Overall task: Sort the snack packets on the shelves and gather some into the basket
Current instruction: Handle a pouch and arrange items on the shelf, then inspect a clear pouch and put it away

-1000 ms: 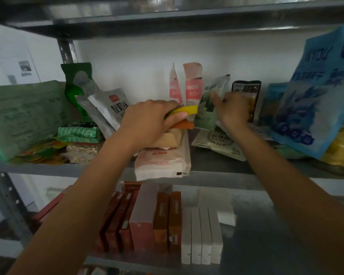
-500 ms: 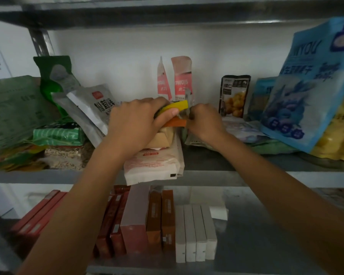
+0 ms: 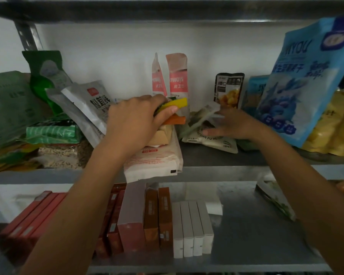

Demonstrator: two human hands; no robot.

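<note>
Shelf (image 3: 207,156) carries a blue bag (image 3: 302,86); left hand (image 3: 131,120) grips a yellow packet (image 3: 177,101) and an orange packet (image 3: 176,120), right hand (image 3: 236,124) rests straight-fingered on a pale pouch (image 3: 216,142).

left hand (image 3: 131,121) grips yellow packet (image 3: 176,102) | right hand (image 3: 235,126) touches pale packet (image 3: 202,116)

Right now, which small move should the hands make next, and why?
Probably the right hand should press the tilted pale packet flat onto the white packet beneath it. Its fingers are spread there, the packet lies askew, and the left hand is busy gripping the yellow packet.
</note>
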